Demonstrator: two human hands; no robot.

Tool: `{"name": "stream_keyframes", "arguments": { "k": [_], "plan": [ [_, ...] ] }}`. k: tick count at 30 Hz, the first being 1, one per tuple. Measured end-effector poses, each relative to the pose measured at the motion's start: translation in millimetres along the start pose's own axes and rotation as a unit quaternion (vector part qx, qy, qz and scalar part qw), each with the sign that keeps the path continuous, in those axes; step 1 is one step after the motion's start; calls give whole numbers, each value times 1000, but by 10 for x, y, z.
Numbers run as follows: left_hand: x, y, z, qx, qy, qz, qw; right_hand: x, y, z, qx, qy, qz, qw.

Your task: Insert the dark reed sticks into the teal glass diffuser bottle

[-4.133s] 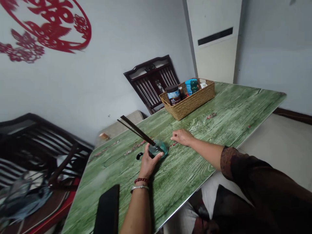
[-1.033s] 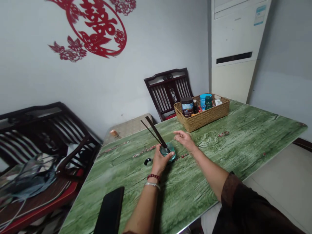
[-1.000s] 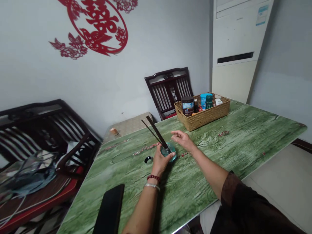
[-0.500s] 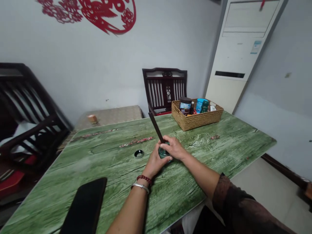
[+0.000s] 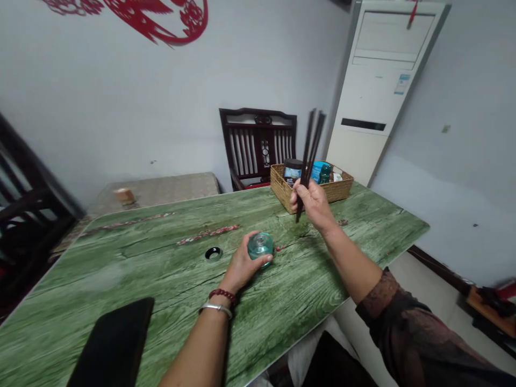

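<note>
chopsticks (image 5: 309, 161) upright in raised right hand (image 5: 312, 203); left hand (image 5: 242, 267) cups glass jar (image 5: 260, 245)

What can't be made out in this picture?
Head view:
Teal glass container: left hand hides its near side.
Dark sticks: tips blurred; right hand covers their middle.
Jars in the wicker basket: labels too small to read.
Red paper-cut: cut off by the top edge.

A dark wooden chair (image 5: 242, 150) is set against the pale wall (image 5: 100, 107), below a red paper-cut (image 5: 137, 13); a white air conditioner (image 5: 374, 91) is stood in the corner, above a beige floor (image 5: 435, 285).
</note>
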State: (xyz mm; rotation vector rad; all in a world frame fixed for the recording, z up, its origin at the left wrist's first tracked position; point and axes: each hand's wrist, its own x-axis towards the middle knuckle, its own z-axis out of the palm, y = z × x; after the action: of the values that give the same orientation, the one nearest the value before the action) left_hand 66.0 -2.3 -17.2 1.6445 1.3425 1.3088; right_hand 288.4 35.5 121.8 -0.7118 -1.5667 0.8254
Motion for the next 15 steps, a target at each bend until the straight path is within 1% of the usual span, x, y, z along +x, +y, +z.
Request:
{"name": "stream_keyframes", "arguments": {
  "k": [1,2,3,4,5,7,8,10,12,15],
  "plan": [
    [7,-6,1,-1,4,-2,1000,-54,50,-135,-66,-17,16,998],
    [15,-14,2,-1,8,-4,1000,-127,128,-260,-140,-33,37,989],
    [22,-22,3,0,10,-6,1000,-216,227,-371,-222,-53,64,972],
    [27,-28,5,1,11,-6,1000,-313,338,-467,-308,-73,98,943],
    [30,-32,5,4,13,-6,1000,-413,454,-544,-388,-88,138,907],
    [30,-28,5,13,18,-4,1000,-597,670,-647,-492,-116,199,840],
    [26,-21,4,17,19,-4,1000,-671,761,-675,-526,-121,223,812],
    [15,1,-1,18,17,-2,1000,-769,900,-700,-568,-122,252,774],
    [3,23,-6,16,8,0,1000,-806,986,-705,-595,-106,268,750],
    [-8,36,-11,23,-3,1,1000,-802,1044,-713,-623,-76,271,730]
  ]
}}
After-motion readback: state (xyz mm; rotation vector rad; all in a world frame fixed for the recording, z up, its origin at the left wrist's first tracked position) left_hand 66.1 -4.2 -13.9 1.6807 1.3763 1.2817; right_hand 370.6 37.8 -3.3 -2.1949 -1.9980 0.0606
